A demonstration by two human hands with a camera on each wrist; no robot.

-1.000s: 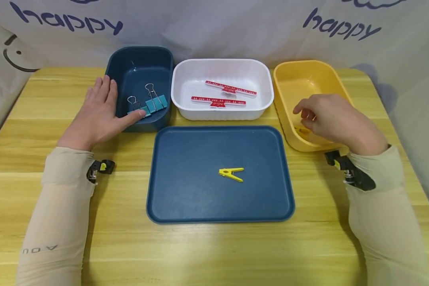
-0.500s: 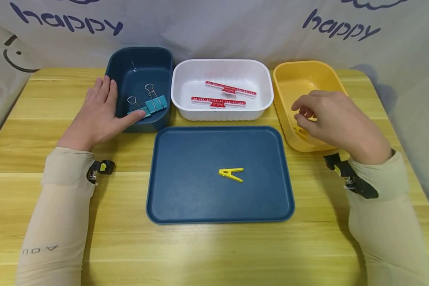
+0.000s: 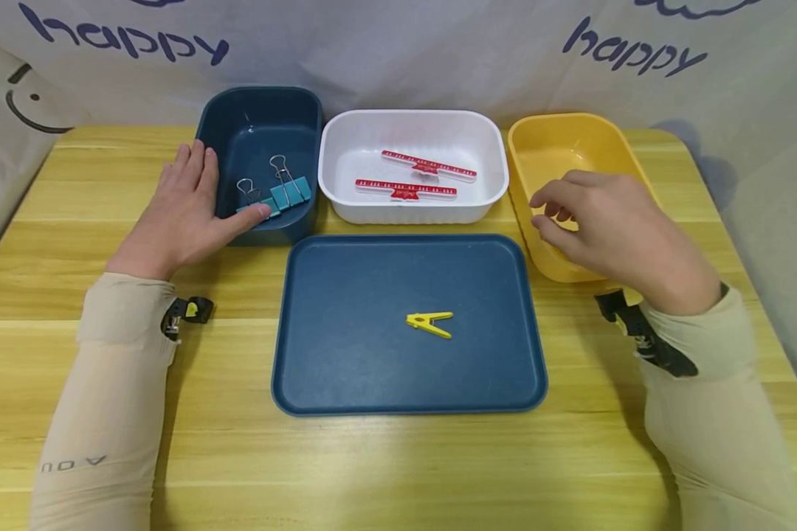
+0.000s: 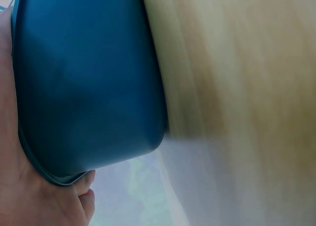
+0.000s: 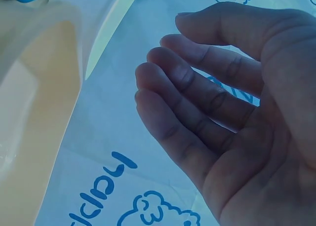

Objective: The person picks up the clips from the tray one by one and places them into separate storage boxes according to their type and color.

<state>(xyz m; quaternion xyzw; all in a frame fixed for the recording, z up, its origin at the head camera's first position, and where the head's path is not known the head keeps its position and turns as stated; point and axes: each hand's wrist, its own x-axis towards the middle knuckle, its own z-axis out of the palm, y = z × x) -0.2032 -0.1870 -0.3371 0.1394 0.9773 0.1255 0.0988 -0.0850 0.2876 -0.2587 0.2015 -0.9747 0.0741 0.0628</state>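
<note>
My left hand rests on the rim of the dark blue bin, fingers spread along its left side. Its thumb reaches over the front edge, by teal binder clips. In the left wrist view, the hand lies along the rim of that bin. My right hand hovers over the yellow bin, its fingers loosely bent. The right wrist view shows nothing between those fingers. The hand covers part of the bin's floor. A yellow clothespin lies on the blue tray.
Between the two outer bins stands a white bin with two red-and-white ruler clips inside. All three bins line the back of the wooden table, against a white sheet with writing. The tray lies in front of them.
My right hand has shifted slightly left over the yellow bin, its thumb and index finger a little further apart. The yellow piece seen under it earlier is now out of sight. My left hand stays put.
</note>
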